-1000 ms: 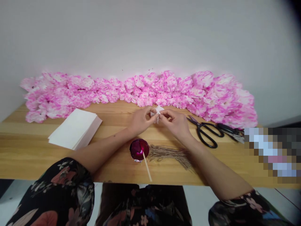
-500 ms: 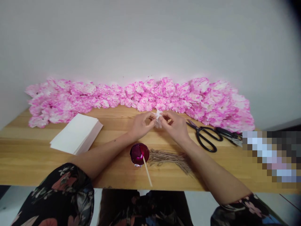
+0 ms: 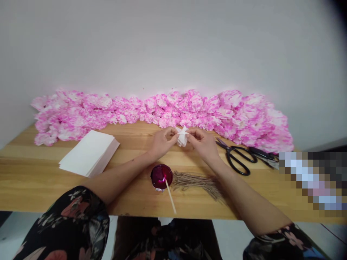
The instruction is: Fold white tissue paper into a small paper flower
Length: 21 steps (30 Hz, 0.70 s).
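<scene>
Between my hands, over the middle of the wooden table, is a small white tissue paper flower (image 3: 182,138) with crinkled, spread layers. My left hand (image 3: 164,142) pinches its left edge between thumb and fingers. On the other side my right hand (image 3: 202,143) pinches its right edge the same way. Below the hands stands a bowl of dark magenta dye (image 3: 159,177), with a pale wooden stick (image 3: 171,198) leaning out of it toward me. A bundle of thin brown twigs (image 3: 197,182) lies right of the bowl, partly beneath my right forearm.
Pink-and-white paper flowers (image 3: 73,115) line the back of the table (image 3: 130,144) against the wall. A stack of white paper (image 3: 88,151) lies at left. Black-handled scissors (image 3: 238,159) and a second black-handled tool (image 3: 262,156) lie at right, beside a pixelated area.
The white paper between my fingers has spread wider and looks fuller. My hands have moved slightly apart, still pinching it.
</scene>
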Each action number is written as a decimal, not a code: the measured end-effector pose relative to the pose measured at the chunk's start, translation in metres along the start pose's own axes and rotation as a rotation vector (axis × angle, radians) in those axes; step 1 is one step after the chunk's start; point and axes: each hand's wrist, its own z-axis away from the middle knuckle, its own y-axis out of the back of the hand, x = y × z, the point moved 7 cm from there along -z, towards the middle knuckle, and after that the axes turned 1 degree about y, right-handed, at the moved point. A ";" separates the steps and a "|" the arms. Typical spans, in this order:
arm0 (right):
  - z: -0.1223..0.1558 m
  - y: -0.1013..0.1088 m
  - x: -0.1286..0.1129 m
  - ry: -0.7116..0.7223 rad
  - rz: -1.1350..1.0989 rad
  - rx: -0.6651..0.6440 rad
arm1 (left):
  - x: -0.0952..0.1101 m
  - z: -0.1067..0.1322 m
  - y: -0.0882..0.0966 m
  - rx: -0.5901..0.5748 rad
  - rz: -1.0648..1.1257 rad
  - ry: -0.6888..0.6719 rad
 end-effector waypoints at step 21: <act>-0.005 0.013 0.015 -0.172 -0.250 0.036 | -0.005 0.000 -0.001 -0.008 0.133 0.028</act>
